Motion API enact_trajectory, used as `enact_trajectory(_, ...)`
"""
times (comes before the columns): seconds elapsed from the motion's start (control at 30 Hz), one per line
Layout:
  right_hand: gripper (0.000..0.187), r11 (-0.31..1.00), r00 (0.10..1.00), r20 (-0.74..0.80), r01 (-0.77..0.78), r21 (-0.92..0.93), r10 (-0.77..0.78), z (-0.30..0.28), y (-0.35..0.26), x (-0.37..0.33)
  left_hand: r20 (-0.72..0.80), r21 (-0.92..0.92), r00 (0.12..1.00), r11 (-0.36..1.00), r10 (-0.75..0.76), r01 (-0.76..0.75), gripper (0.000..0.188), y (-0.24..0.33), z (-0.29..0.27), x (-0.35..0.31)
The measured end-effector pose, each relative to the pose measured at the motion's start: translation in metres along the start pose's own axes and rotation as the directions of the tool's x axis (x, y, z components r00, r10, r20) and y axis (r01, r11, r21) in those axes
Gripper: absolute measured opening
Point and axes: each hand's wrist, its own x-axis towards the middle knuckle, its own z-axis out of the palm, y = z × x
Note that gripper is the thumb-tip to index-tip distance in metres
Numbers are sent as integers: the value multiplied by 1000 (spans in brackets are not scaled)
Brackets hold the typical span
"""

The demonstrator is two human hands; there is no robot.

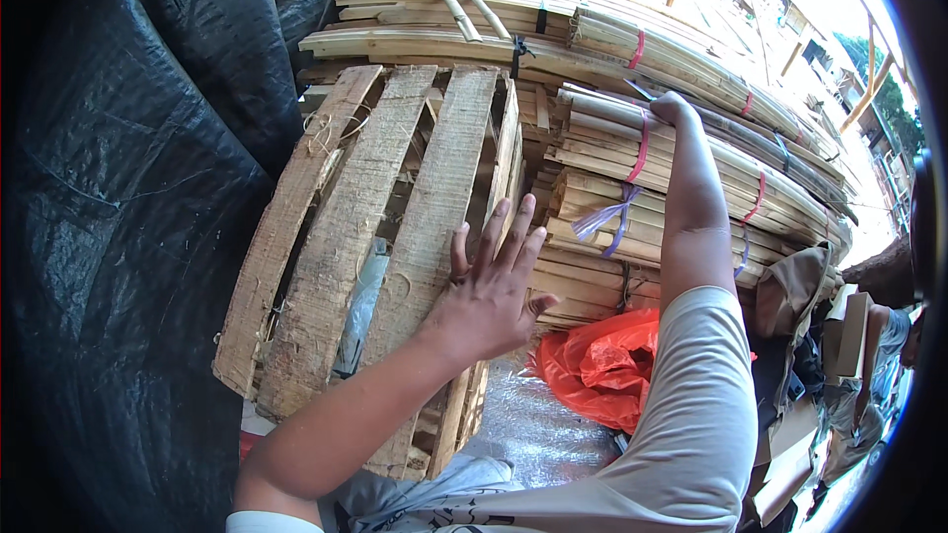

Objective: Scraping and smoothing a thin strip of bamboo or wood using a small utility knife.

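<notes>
My left hand (pixel 486 298) is open with its fingers spread, over the right edge of a slatted wooden crate (pixel 385 188). Whether the palm presses on the slats I cannot tell. At the far end of my stretched right arm, my right hand (pixel 673 109) is closed above bundled wooden strips (pixel 602 141). A thin, flat, blade-like piece (pixel 640 90) sticks out to its left; its grip is hidden in the fingers. Pink ties go round the nearer bundle, and a purple strip (pixel 617 217) ties the one below it.
Longer stacked boards (pixel 415 42) lie behind the crate, with two loose sticks (pixel 456 5) on top. Black plastic sheeting (pixel 148 207) hangs at the left. A red plastic bag (pixel 597 365) lies below the bundles on a silvery surface (pixel 553 424). Another person (pixel 869 385) is at the right.
</notes>
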Motion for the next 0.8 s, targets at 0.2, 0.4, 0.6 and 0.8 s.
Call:
enact_trajectory(0.2, 37, 999, 999, 1, -33, -5, 33, 16, 1, 18, 1, -58, 1000, 998, 7, -7, 81, -7, 1, -3)
enact_trajectory(0.4, 35, 999, 998, -61, -25, 35, 27, 16, -2, 26, 29, -102, 999, 995, 21, -18, 85, -10, -6, 1)
enact_trajectory(0.6, 34, 997, 990, -141, 3, 73, 7, 19, -1, 24, 34, -115, 999, 993, 32, -28, 82, -8, -7, 1)
enact_trajectory(0.8, 32, 995, 975, -222, 41, 85, -22, 18, -4, 12, 85, -122, 996, 992, 31, -21, 72, -5, -10, 2)
